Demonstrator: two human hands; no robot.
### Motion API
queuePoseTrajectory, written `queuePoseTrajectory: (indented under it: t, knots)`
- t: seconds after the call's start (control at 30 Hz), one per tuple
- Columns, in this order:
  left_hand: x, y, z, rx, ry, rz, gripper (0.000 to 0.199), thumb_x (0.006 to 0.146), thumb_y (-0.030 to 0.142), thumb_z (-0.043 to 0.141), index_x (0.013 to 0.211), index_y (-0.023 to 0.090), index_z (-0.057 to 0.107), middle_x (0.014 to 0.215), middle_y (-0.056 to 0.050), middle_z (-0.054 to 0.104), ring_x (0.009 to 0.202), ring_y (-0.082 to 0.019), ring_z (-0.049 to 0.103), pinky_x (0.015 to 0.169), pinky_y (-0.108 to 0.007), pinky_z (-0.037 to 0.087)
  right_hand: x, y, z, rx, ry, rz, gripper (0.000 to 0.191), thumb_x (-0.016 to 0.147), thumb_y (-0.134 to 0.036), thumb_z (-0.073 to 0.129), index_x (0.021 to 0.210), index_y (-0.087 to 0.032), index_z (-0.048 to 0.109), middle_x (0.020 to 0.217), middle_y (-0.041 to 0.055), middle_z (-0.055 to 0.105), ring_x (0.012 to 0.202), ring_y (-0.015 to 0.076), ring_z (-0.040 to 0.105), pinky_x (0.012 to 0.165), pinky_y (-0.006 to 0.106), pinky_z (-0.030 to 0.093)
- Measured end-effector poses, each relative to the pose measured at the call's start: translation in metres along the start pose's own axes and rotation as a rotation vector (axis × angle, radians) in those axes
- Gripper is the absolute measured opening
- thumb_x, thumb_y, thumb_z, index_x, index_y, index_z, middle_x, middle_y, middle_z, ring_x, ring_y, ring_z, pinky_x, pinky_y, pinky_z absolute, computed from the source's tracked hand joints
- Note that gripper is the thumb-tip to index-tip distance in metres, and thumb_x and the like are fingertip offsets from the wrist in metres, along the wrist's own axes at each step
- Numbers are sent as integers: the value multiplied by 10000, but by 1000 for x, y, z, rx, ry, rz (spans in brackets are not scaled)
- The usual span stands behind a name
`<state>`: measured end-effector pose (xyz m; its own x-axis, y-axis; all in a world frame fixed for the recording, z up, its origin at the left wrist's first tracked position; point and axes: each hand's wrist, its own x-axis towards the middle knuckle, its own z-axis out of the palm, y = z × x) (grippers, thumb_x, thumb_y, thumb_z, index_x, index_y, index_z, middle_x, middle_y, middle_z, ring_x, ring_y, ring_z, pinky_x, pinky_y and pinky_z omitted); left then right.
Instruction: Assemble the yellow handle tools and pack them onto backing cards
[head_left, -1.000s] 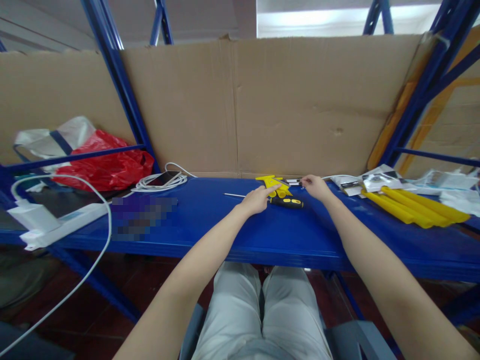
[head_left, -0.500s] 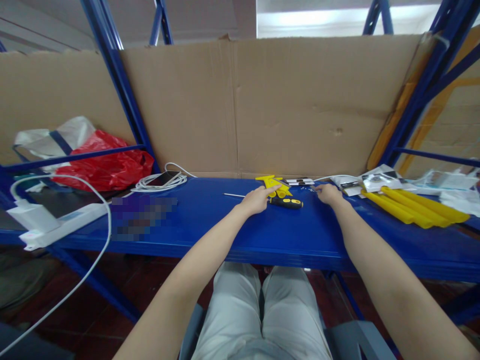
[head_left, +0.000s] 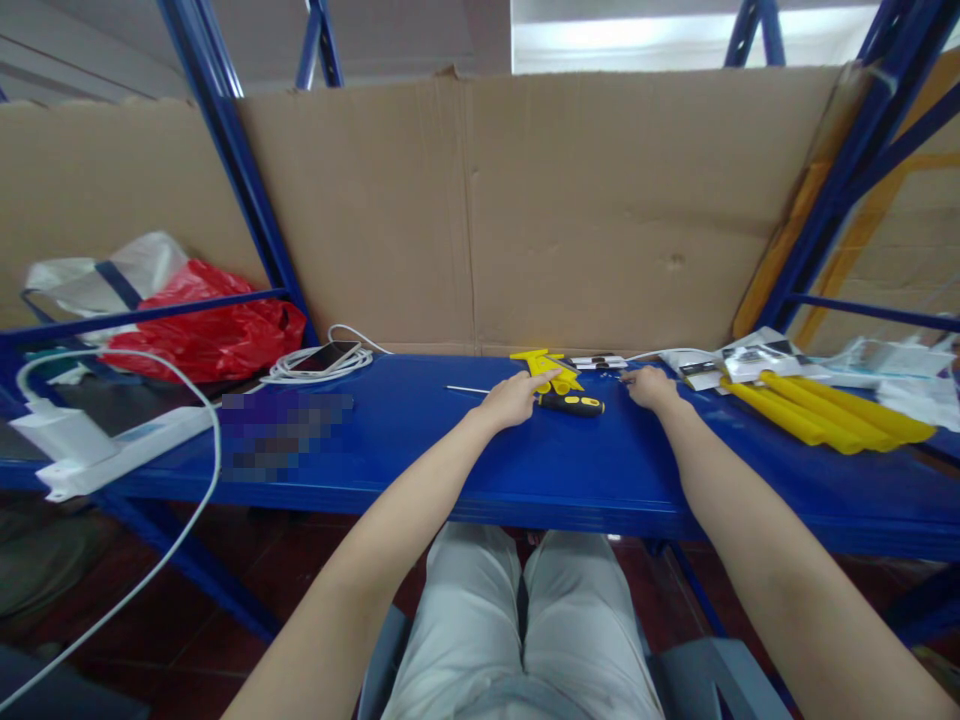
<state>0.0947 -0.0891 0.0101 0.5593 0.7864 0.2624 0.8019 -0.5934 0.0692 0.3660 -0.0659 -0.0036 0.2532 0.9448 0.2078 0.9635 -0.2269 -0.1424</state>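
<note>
My left hand [head_left: 511, 400] is closed at the near side of a yellow plastic part [head_left: 566, 382], its index finger lying along it. A screwdriver [head_left: 574, 404] with a black and yellow handle lies by this hand, its shaft passing behind the fingers to the left. My right hand [head_left: 649, 386] has its fingertips together on the table beside several tiny shiny pieces [head_left: 609, 376], perhaps screws. What is between those fingertips is too small to make out.
Yellow tubes [head_left: 832, 410] and silvery packets [head_left: 761, 356] lie at the right. A black and white strip [head_left: 596, 363] rests behind the hands. At the left are a phone [head_left: 330, 356], a coiled white cable [head_left: 289, 372], a power strip [head_left: 161, 440] and a red bag [head_left: 225, 320]. Cardboard [head_left: 585, 210] stands behind.
My right hand has moved slightly left, closer to the tiny pieces. My left hand and the yellow part have stayed in place.
</note>
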Motion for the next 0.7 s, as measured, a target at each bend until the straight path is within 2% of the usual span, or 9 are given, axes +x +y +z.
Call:
queuePoseTrajectory:
  t: [0.2,0.43,0.7]
  knots:
    - [0,0,0,-16,4,0,638,906,162,423,1487,367,258,1178,-78,577,1002,-228,607,872,-321,442,-1,-4,-4,-48,23,-38,268,847,-204,544,1036,-210,734,1157,150,638,1115,301,582,908,413,464]
    - [0,0,0,-42,14,6,644,897,150,426,1485,359,269,1170,-80,581,1008,-226,603,882,-320,438,2,-7,-3,-48,-5,-107,242,825,-126,508,940,-151,719,985,141,698,966,246,652,782,293,479]
    - [0,0,0,-36,6,14,634,902,150,415,1485,353,274,1184,-83,582,1020,-228,603,887,-324,439,7,-6,3,-41,-23,-146,203,772,-52,517,854,-118,691,890,159,696,862,219,661,704,246,458]
